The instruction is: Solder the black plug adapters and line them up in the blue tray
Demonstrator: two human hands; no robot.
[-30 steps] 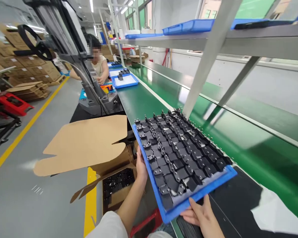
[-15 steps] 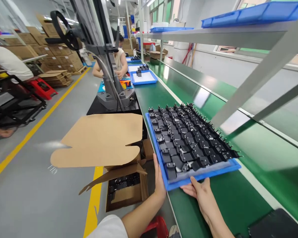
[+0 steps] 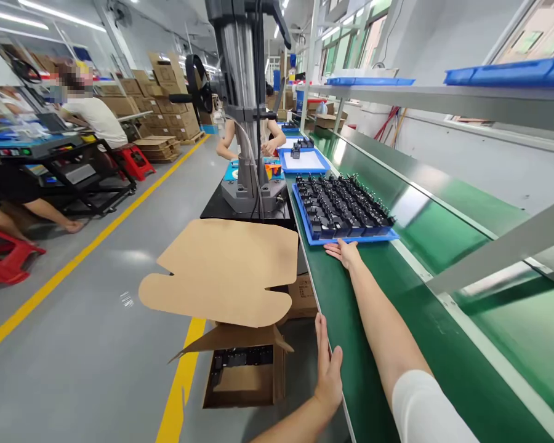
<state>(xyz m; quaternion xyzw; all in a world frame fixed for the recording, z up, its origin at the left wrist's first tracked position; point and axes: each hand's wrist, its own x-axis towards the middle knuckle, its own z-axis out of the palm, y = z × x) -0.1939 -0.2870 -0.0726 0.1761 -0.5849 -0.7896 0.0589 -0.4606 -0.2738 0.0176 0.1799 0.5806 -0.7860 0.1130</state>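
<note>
A blue tray (image 3: 310, 237) filled with rows of black plastic parts (image 3: 341, 206) lies on the green work surface. My right hand (image 3: 345, 253) reaches forward along that surface and touches the tray's near rim, fingers stretched out to the left. Further back, my left hand (image 3: 327, 372) is beside the surface's left edge, its fingers extended and thumb apart, holding nothing. The undersides of the right fingers are hidden.
A flat cardboard sheet (image 3: 226, 271) lies left of the bench, above an open carton (image 3: 244, 384) holding black parts. Ahead stands a grey press (image 3: 249, 141). A person's hands (image 3: 270, 146) work behind it. Another blue tray (image 3: 305, 161) is farther along; a slanted strut (image 3: 503, 246) rises at right.
The loaded tray has moved forward along the surface, with my right hand following at its rim. My left hand has come off the tray's left side. The view has shifted left.
</note>
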